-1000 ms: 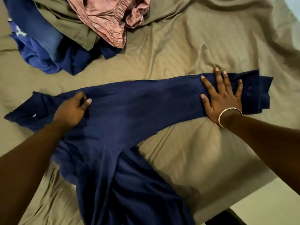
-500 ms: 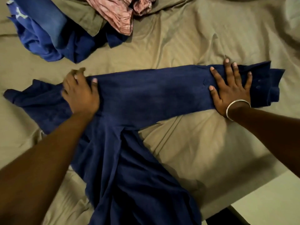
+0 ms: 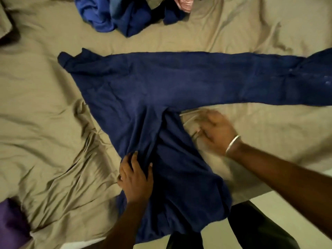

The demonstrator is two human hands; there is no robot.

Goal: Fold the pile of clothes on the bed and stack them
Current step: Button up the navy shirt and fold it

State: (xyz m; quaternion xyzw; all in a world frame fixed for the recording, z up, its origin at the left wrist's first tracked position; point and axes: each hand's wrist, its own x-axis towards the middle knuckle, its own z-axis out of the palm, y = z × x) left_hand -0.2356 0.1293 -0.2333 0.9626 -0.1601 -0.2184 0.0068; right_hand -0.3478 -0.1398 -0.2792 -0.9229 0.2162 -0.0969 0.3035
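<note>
A navy garment lies spread on the tan bed sheet. One long part runs across to the right edge, and another hangs toward me over the bed's near edge. My left hand rests flat on the near part, with its fingertips at a lengthwise fold. My right hand, wearing a silver bangle, is blurred. It hovers with loose fingers over the sheet just right of the garment, holding nothing. The unfolded pile of blue clothes with a pink piece sits at the top.
A purple thing shows at the bed's lower left corner. The bed's near edge runs along the bottom right, with pale floor and my dark trouser legs beyond it. The sheet is creased on the left.
My right hand left the garment's far right end and moved to the sheet near the middle. My left hand slid from the left end to the near hanging part. The view shifted right.
</note>
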